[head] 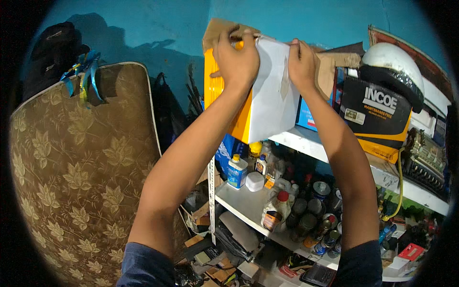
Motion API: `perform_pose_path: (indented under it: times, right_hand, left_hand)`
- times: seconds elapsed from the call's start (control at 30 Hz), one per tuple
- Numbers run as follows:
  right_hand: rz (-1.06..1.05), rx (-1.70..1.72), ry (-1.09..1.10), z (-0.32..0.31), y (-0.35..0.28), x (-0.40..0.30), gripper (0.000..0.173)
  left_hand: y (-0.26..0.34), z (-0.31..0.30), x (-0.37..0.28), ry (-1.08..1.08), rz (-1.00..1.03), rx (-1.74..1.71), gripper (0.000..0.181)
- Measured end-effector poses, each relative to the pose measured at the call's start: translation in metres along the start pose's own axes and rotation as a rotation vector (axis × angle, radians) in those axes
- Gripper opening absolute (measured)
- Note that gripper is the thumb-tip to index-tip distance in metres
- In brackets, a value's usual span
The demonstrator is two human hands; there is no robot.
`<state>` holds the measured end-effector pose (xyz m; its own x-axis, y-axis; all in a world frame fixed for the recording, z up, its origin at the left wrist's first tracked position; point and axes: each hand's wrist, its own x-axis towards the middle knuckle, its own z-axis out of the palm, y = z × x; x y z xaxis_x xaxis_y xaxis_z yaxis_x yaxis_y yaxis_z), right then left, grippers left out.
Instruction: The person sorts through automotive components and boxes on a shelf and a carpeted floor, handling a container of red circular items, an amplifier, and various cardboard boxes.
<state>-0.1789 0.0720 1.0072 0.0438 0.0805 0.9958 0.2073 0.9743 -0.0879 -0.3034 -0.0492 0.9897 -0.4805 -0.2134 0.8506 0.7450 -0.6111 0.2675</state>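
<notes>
My left hand (pixel 237 57) is at the top of a yellow and white cardboard box (pixel 274 93), its fingers bent over the top edge. At the box's right upper edge is my right hand (pixel 302 66), thumb and fingertips at the rim. The box stands upright at the left end of the top shelf, its lower left corner out past the shelf edge. A brown cardboard flap (pixel 215 34) rises behind my left hand. Right of my right forearm sits a black and orange INCOE battery box (pixel 376 111) with a white helmet (pixel 392 66) on top.
White metal shelves (pixel 244 210) hold a blue bottle with a yellow cap (pixel 236 172), a white lidded tub (pixel 254 182) and several jars. A brown floral mattress (pixel 82 172) leans at the left. An old typewriter-like machine (pixel 425 158) is at the far right. Scraps clutter the bottom.
</notes>
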Motion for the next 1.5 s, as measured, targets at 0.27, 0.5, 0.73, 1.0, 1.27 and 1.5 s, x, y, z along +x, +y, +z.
perform_pose_path:
  times: [0.27,0.5,0.73,1.0,1.27,1.5]
  right_hand:
    - [-0.528,-0.295,0.130,-0.009,0.001,-0.043,0.041]
    - [-0.549,-0.321,0.080,0.007,0.022,-0.056,0.054]
    - [-0.363,-0.440,-0.059,-0.003,0.019,-0.073,0.061]
    - [-0.353,-0.542,-0.352,-0.043,-0.006,-0.099,0.082]
    - [-0.188,-1.121,0.363,-0.280,-0.075,-0.139,0.104]
    - [-0.143,-1.182,0.334,-0.279,-0.063,-0.118,0.103]
  left_hand:
    - [-0.056,-0.001,0.015,-0.442,-0.192,-0.263,0.067]
    - [-0.086,-0.001,-0.025,-0.226,-0.298,0.219,0.094]
    - [-0.105,-0.026,-0.037,-0.423,-0.258,0.176,0.104]
    - [-0.118,-0.022,-0.052,-0.335,-0.045,0.239,0.099]
    - [-0.072,-0.023,-0.091,-0.317,0.043,0.313,0.070]
    - [-0.077,-0.026,-0.104,-0.316,-0.014,0.227,0.069]
